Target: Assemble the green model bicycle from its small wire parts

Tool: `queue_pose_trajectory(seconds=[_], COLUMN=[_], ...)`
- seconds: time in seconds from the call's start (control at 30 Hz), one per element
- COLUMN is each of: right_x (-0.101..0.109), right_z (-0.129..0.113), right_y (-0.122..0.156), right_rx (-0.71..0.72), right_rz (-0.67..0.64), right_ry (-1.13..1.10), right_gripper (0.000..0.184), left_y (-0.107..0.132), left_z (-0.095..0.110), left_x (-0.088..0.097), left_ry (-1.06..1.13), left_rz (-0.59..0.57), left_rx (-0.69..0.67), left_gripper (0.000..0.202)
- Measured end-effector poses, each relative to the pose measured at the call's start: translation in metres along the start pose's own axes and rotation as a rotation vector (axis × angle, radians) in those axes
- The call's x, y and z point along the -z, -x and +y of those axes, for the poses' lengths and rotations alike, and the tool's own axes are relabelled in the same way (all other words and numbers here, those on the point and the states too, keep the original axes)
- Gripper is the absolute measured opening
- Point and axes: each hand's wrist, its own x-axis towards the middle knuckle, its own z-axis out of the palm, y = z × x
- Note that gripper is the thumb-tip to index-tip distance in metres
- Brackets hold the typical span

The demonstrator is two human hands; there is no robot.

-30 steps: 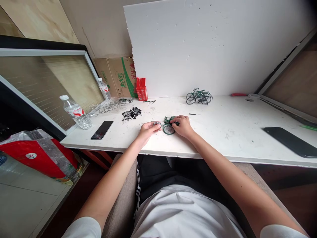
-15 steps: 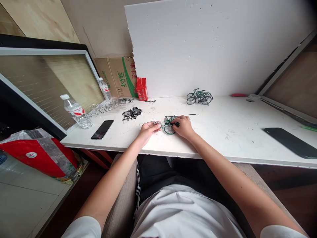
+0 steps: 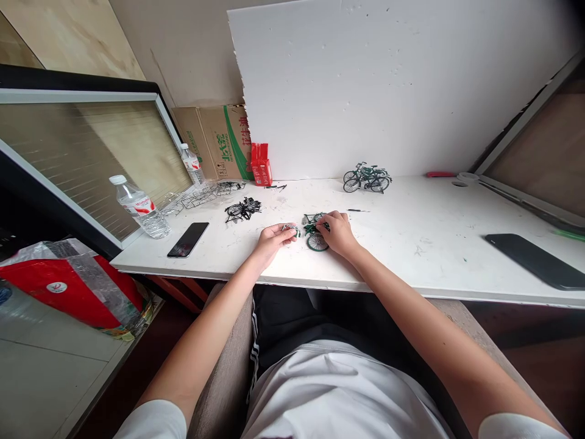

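Pinched in the fingers of my left hand (image 3: 274, 240) is a small silver-and-green model bicycle part (image 3: 291, 229), held just above the table. To its right, my right hand (image 3: 339, 234) has its fingers closed down among green model bicycle parts (image 3: 311, 227); what exactly lies between the fingertips is hidden. A green spoked wheel (image 3: 317, 242) rests below those fingers, partly covered by the hand. A small gap separates the part in my left hand from the green parts.
On the white table (image 3: 402, 256) lie black model bicycle parts (image 3: 244, 210), a phone (image 3: 188, 239), a thin screwdriver (image 3: 358, 210) and a dark flat case (image 3: 539, 261). Assembled model bicycles (image 3: 367, 178) stand at the back. Left are water bottles (image 3: 139, 207) and a red box (image 3: 261, 164).
The green wheel has shifted slightly right and toward me. A dark part seen by my right fingertips before is now out of sight. My left hand stays almost still.
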Motion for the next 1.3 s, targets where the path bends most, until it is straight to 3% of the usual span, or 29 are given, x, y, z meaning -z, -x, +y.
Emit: queue_pose_trajectory(seconds=[0.23, 0.43, 0.8, 0.93, 1.17, 1.3], right_x=[0.009, 0.015, 0.021, 0.021, 0.022, 0.022], right_z=[-0.013, -0.018, -0.019, -0.018, -0.019, -0.017], right_y=[0.0, -0.002, -0.007, -0.007, -0.007, -0.008], right_rx=[0.043, -0.017, -0.257, -0.293, -0.318, -0.372], right_rz=[0.132, 0.2, 0.161, 0.171, 0.168, 0.156], right_ry=[-0.173, -0.402, -0.796, -0.852, -0.815, -0.844], right_gripper=[0.02, 0.03, 0.036, 0.03, 0.045, 0.035], left_y=[-0.001, -0.001, 0.0, 0.0, 0.001, 0.001], left_z=[-0.002, -0.002, -0.002, -0.002, -0.001, -0.002], left_x=[0.001, 0.002, 0.002, 0.002, 0.001, 0.002], left_ry=[-0.003, -0.008, -0.008, -0.007, -0.015, -0.021], left_rz=[-0.004, -0.008, -0.016, -0.016, -0.017, -0.021], left_rx=[-0.005, -0.009, -0.007, -0.007, -0.006, -0.011], left_gripper=[0.041, 0.042, 0.04, 0.04, 0.04, 0.04])
